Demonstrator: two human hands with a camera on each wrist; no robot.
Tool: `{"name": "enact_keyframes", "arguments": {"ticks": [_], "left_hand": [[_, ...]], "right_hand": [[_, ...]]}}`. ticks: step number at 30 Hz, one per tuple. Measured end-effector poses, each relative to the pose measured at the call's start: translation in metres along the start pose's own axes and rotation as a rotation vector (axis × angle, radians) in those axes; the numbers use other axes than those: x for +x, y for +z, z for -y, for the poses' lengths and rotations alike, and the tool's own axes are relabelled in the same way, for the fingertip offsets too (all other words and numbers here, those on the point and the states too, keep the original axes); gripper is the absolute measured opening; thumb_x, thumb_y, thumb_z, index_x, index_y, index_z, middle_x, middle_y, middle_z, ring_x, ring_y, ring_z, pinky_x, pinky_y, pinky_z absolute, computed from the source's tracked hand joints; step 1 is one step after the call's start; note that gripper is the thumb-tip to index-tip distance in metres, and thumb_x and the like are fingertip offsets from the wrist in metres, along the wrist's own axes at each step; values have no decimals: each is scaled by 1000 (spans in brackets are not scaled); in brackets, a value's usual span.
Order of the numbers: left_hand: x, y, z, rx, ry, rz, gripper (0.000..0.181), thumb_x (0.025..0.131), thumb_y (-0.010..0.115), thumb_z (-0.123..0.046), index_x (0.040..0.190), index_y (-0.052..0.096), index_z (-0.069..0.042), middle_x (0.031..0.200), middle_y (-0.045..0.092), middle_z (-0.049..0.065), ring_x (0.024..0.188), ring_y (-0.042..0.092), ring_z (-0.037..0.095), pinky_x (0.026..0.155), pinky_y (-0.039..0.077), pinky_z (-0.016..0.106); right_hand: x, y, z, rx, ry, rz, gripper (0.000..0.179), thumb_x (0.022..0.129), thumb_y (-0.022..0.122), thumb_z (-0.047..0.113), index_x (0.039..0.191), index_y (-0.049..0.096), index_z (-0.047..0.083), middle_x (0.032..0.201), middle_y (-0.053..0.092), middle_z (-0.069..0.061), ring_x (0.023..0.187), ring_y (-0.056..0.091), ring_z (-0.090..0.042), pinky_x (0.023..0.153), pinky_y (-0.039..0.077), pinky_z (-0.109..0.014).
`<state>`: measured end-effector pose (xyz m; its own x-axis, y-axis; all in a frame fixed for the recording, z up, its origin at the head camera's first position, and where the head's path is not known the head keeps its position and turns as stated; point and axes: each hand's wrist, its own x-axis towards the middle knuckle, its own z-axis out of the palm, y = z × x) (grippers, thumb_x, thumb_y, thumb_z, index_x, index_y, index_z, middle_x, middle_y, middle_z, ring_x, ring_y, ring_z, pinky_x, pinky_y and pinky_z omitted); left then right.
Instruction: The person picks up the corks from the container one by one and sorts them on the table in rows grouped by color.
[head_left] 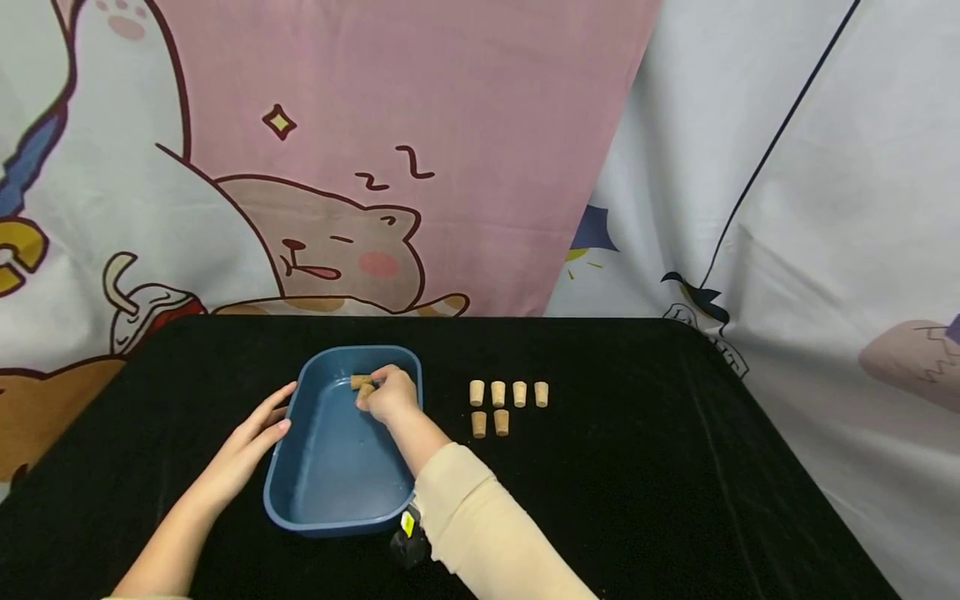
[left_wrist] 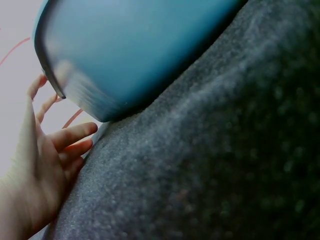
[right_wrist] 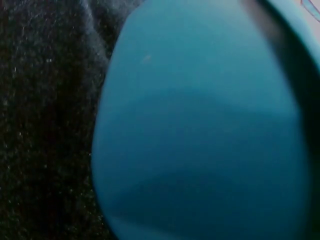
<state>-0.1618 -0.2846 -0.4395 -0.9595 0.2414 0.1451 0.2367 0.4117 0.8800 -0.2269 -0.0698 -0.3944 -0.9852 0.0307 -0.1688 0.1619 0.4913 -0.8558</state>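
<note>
A blue rectangular tray (head_left: 337,483) stands on the black cloth. Inside its far end lie corks: one cork (head_left: 359,382) is on its side, and a second cork (head_left: 365,392) is just in front of it. My right hand (head_left: 392,396) reaches over the tray's right wall and pinches that second cork between thumb and fingers. The left hand (head_left: 243,446) is at the tray's left rim with fingers extended; in the left wrist view, its fingers (left_wrist: 75,135) spread beside the tray's outer wall (left_wrist: 125,55). Only the tray's outside shows in the right wrist view; the right hand is hidden there.
To the right of the tray, several tapered corks (head_left: 498,393) stand upright in a back row, with two more corks (head_left: 490,423) in front. A small black object with a yellow label (head_left: 408,537) is by the right sleeve. A printed curtain (head_left: 480,167) hangs behind the table.
</note>
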Motion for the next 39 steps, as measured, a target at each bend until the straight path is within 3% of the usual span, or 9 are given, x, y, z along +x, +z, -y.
{"name": "enact_keyframes", "arguments": {"ticks": [9,15,23,33,39], "left_hand": [[0,0,-2,-2,-17,1,53,105,37,-26,153,19,-12,142,34,34,121,42,52,88,45,61],[-1,0,-4,-3,-36,2,54,105,37,-27,153,19,-13,143,32,33,122,40,52,88,44,63],[-1,1,-4,-7,-33,-1,54,105,38,-26,153,19,-12,143,32,34,122,40,53,87,44,63],[0,1,-7,2,-40,-3,55,104,38,-28,154,19,-14,143,32,33,122,40,53,87,44,64],[-1,1,-7,-2,-32,-3,54,104,38,-26,153,19,-13,142,33,34,121,42,52,88,44,62]], "right_hand": [[3,4,-3,-112,-58,-28,32,68,87,8,91,64,7,86,58,-6,81,53,-18,73,48,-31],[-1,4,0,-137,-49,-30,29,69,87,10,85,63,7,84,57,-6,80,53,-19,71,48,-33],[-1,4,1,-213,-60,-38,26,72,86,13,87,65,8,85,58,-5,80,53,-17,72,48,-29],[-1,4,0,-181,-70,-16,21,83,77,17,94,63,6,90,59,-6,83,53,-18,75,49,-32],[-2,4,-1,-151,-115,-18,18,84,75,19,92,62,9,83,55,-1,80,52,-16,70,47,-30]]}}
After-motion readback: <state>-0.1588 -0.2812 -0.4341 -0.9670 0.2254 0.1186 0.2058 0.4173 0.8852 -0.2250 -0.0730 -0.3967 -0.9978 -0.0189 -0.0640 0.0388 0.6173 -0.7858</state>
